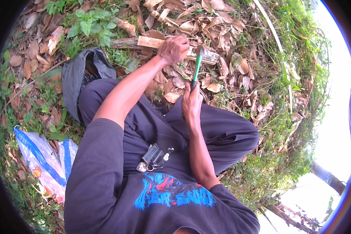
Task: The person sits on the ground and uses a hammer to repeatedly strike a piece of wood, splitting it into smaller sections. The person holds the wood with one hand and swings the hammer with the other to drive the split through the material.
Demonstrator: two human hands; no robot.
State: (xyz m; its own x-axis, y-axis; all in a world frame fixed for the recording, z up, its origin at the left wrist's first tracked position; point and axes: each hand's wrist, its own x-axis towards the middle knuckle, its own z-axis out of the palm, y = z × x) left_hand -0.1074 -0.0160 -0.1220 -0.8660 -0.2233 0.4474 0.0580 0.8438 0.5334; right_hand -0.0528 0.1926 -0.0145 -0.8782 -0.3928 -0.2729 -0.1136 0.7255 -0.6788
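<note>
My right hand (192,102) is closed round the black grip of a hammer (197,66) with a green shaft. The metal head of that hammer is over the right part of a pale wooden board (208,57). To its left, my left hand (173,50) rests on a light brown wooden strip (148,41) with its fingers curled in. Whatever those fingertips pinch is too small to make out. The strip and the board lie together, partly covered by my left hand. A rough, greyish length of wood (123,43) sticks out at their left end.
Dry leaves (222,33) cover the ground around the wood. Beside my left knee stands a dark plastic bag (72,84), its mouth open. A clear bag with blue stripes (39,156) lies farther left. Keys and small gadgets (152,158) sit in my lap. Green plants (90,25) grow at the far left.
</note>
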